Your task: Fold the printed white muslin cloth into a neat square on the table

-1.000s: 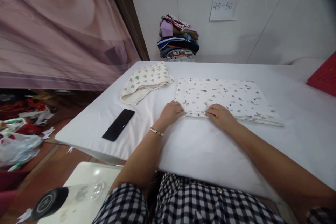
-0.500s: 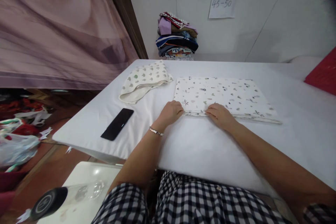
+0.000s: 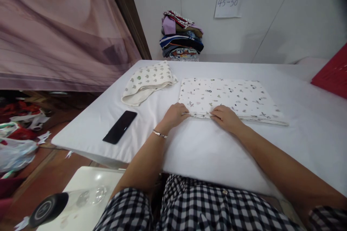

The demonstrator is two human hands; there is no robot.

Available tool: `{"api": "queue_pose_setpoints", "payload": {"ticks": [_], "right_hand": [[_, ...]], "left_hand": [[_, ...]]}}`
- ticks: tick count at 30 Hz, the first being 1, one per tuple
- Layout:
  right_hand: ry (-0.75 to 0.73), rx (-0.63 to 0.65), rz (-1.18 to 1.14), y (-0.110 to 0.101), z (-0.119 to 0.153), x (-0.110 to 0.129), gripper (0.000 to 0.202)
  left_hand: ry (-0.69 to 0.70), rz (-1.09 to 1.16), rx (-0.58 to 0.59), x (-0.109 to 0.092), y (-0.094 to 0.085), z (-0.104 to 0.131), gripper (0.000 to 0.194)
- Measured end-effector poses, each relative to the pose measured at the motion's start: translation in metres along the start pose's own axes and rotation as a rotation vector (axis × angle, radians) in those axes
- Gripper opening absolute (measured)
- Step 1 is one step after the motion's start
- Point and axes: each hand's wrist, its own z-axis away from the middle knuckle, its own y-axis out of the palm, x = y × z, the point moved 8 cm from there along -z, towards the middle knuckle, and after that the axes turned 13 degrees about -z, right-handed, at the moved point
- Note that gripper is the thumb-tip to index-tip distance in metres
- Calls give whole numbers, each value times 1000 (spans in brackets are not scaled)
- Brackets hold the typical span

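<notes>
A white cloth with a small scattered print (image 3: 227, 95) lies folded flat in layers on the white-covered table (image 3: 200, 148). At its near left corner, my left hand (image 3: 175, 115) pinches the layered edge between thumb and fingers. My right hand (image 3: 225, 117) grips the same near edge a short way to the right, fingers bent over it. The fingertips of both hands are partly hidden against the cloth. Up and to the left, a second cream cloth with grey motifs (image 3: 149, 81) lies loosely folded, touched by neither hand.
A black phone (image 3: 119, 127) lies on the table's left part. Folded fabrics (image 3: 182, 38) are stacked by the wall behind. A red object (image 3: 332, 74) stands at the right edge. Lower left, a clear bottle with a black cap (image 3: 50, 209) lies on a white surface (image 3: 88, 180).
Both hands keep their hold on the near edge of the printed cloth and have barely moved. The whole view has shifted very slightly.
</notes>
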Motion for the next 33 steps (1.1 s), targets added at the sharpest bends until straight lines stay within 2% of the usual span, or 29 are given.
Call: {"api": "queue_pose_setpoints", "payload": {"ticks": [3,8,12,16,25,33], "right_hand": [[22,-8,10,0,-1,1,34],[49,-104,-45,-6,0,1,33],[-12,-64,11,-5,2,6,32],[-58,17,35,-1,4,6,29],[-20,-65,-25,-3,2,0,31],[-17,-44,22,-1,2,2,30]], "left_hand": [[2,10,-9,1,0,0,14],[5,-5,-13,-1,-2,-2,20],[20,-76,2,-5,-3,-2,25],[6,-50,24,-4,-3,0,13],[-22,-51,4,-1,0,1,7],[-14,-85,-3,-3,-1,1,6]]}}
